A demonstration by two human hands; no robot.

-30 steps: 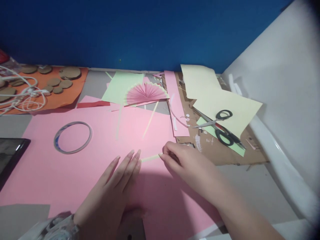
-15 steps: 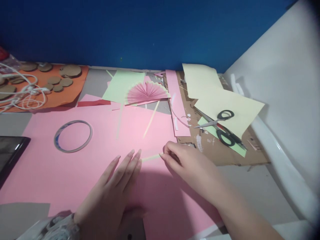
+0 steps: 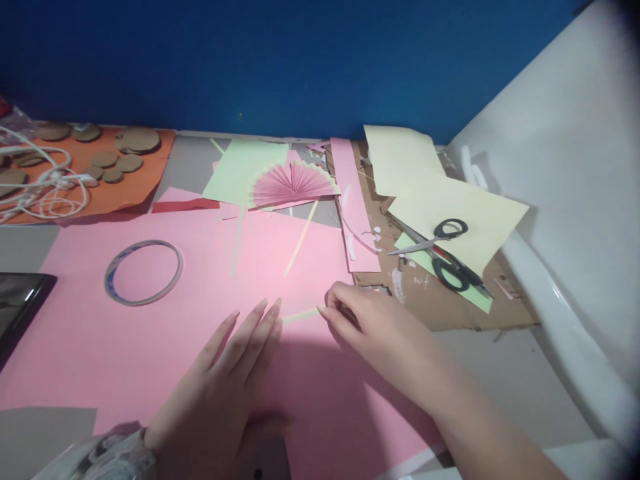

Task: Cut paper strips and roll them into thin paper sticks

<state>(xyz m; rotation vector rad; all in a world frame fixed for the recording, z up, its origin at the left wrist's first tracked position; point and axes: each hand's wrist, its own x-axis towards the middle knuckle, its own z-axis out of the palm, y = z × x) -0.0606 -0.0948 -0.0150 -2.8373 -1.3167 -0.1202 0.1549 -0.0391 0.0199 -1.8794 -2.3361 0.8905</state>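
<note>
From the head view, the only one there is, I see almost nothing stir. Set against a second ago, both hands keep the same pose, and only the outlook sways slightly. To me that reads as a careful, steady moment, with the work no further along that I can make out.

The left hand [image 3: 227,373] comes in from seven o'clock, laid flat and open on the pink sheet [image 3: 125,347] with its fingers stretched out. It grips nothing, though its fingertips meet one end of the pale strip [image 3: 301,315]; whether they cover that end, I cannot tell. The right hand [image 3: 367,317] reaches in from four o'clock, thumb and forefinger pinched on the other end, the remaining fingers curled in. So the strip lies on the pink sheet, bridging the gap between the two hands.

Taking that strip as the clock's centre, a loose cream strip [image 3: 303,237] and, beyond it, a pleated pink fan [image 3: 293,187] sit at twelve. A tape ring [image 3: 140,303] rests between nine and ten. At two, scissors [image 3: 434,244] lie across cream paper [image 3: 465,207] and brown cardboard [image 3: 420,310], away from the fingers.
</note>
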